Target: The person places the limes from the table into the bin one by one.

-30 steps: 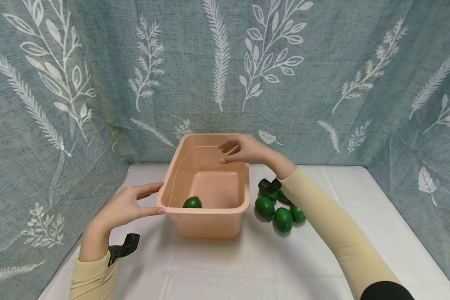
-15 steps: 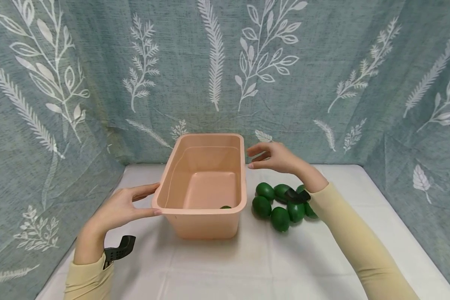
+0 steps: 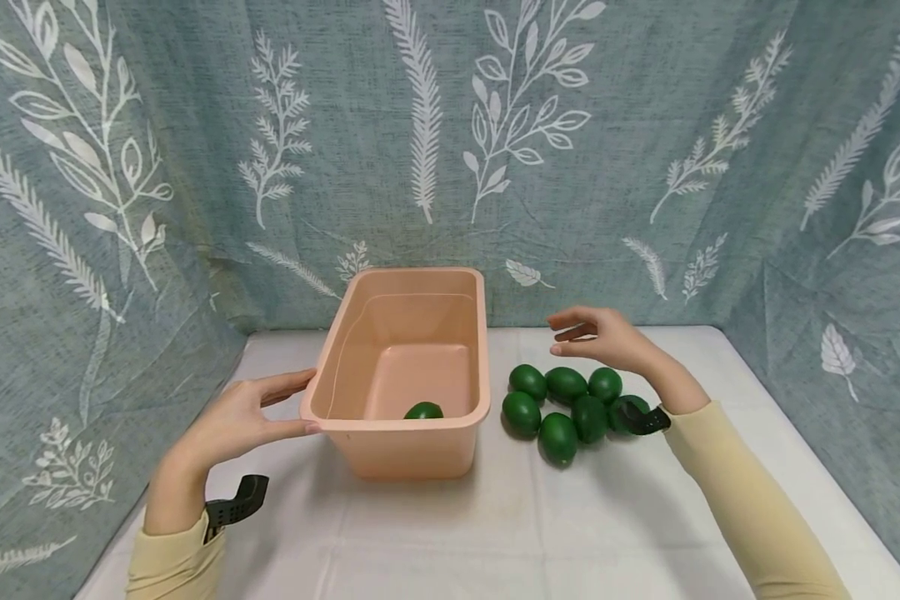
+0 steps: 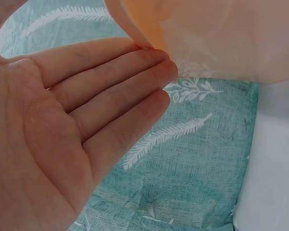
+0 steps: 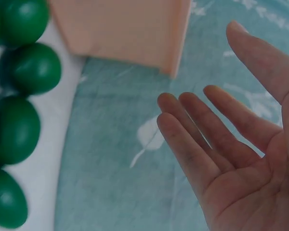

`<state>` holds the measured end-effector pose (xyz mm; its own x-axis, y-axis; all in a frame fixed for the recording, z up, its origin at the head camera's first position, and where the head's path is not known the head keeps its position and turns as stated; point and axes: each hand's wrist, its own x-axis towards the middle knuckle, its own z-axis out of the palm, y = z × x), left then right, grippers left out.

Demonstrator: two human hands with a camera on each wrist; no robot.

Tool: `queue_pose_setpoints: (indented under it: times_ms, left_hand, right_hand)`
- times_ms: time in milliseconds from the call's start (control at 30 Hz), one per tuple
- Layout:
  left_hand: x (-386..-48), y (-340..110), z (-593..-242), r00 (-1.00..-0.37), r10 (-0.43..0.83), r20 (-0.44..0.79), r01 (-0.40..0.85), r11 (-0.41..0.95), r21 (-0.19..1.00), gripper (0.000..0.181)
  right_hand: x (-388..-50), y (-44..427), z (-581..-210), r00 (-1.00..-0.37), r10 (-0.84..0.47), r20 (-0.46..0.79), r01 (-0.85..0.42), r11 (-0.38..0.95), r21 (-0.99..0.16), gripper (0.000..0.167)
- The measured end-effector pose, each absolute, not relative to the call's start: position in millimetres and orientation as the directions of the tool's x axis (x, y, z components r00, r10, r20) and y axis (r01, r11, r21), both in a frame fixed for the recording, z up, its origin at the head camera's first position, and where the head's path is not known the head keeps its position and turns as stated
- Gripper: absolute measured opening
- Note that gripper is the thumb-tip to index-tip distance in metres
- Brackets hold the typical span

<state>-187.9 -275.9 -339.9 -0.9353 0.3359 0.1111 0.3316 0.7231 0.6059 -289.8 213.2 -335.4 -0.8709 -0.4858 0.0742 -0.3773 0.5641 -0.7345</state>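
A peach-coloured plastic tub [image 3: 412,450] stands on the white table, with one smooth green oval fruit, lime-like [image 3: 424,411], inside near its front wall. My left hand [image 3: 228,423] rests at the tub's left front corner, its straight fingertips touching the rim, as the left wrist view also shows. To the tub's right lies a cluster of several more green fruits [image 3: 558,438]. Above the far side of that cluster hovers my right hand [image 3: 603,337], fingers loosely extended and holding nothing. In the right wrist view its palm [image 5: 250,192] is bare, and green fruits [image 5: 36,69] show at the left.
A teal curtain with white leaf prints [image 3: 375,167] closes off the back and both sides. White cloth covers the table [image 3: 420,542]. Each wrist wears a black camera strap [image 3: 236,502].
From over the tub, my right hand has moved right, to above the fruit cluster. The fruit in the tub has rolled right, then part way back left. The left hand stays at the rim.
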Motion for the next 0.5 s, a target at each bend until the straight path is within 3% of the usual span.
queue_pose_setpoints:
  times_ms: [500]
  left_hand:
    - [-187.1,-275.0,-338.9,-0.932,0.34,0.122,0.342,0.725,0.598,0.072]
  right_hand:
    - [-264.5,287.7,-388.1,-0.939,-0.344,0.016,-0.257,0.67,-0.696,0.06]
